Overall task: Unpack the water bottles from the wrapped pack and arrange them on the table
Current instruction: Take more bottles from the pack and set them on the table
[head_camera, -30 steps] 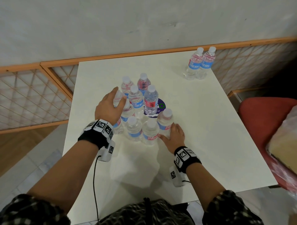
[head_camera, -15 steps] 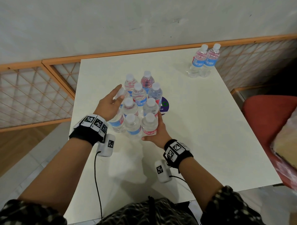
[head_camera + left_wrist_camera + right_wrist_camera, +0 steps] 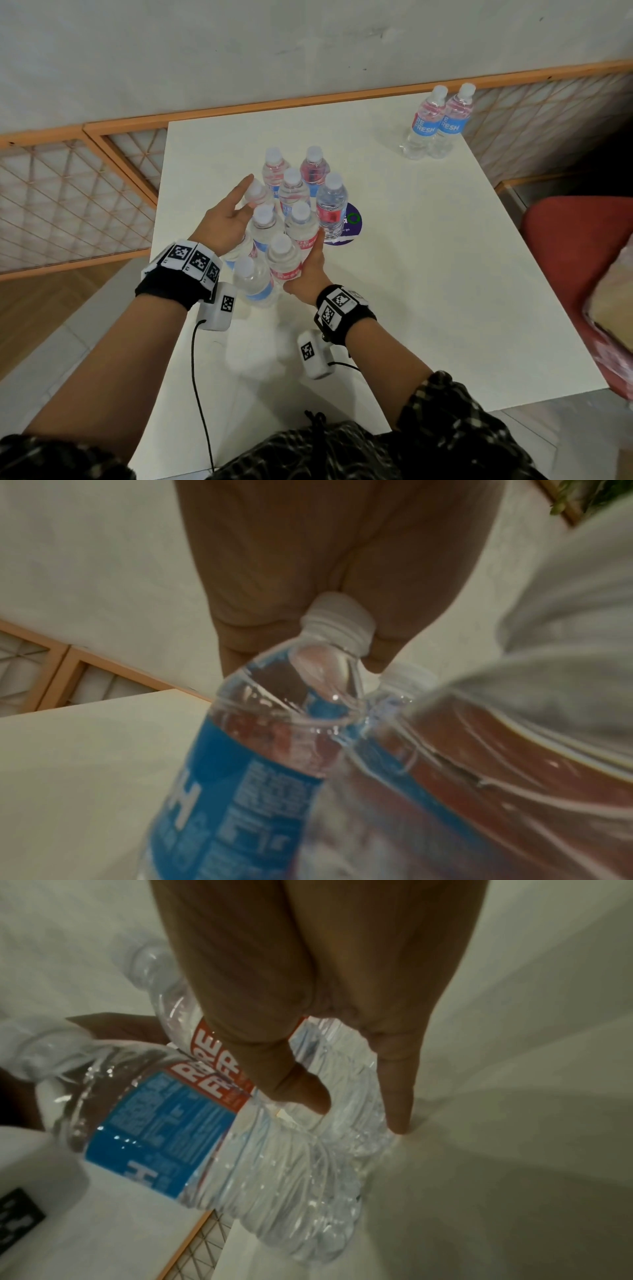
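Several clear water bottles (image 3: 294, 192) with white caps and red-and-blue labels stand upright in a tight cluster mid-table. My left hand (image 3: 236, 212) presses the cluster's left side with straight fingers (image 3: 274, 561); a blue-labelled bottle (image 3: 240, 764) fills the left wrist view. My right hand (image 3: 308, 270) presses the near right side. Its fingers (image 3: 397, 1091) lie along a red-labelled bottle (image 3: 212, 1053), the thumb bent against it. Two more bottles (image 3: 438, 123) stand together at the far right corner. No wrapping shows.
The white table (image 3: 428, 274) carries a round purple sticker (image 3: 349, 222) just right of the cluster. An orange lattice rail (image 3: 68, 205) runs along the left and far sides. A red chair (image 3: 575, 257) with a plastic bag stands to the right.
My right hand slid left along the cluster's right side, pushing the front-right bottle in with the others. The cluster is tighter. My left hand stayed against the left side.
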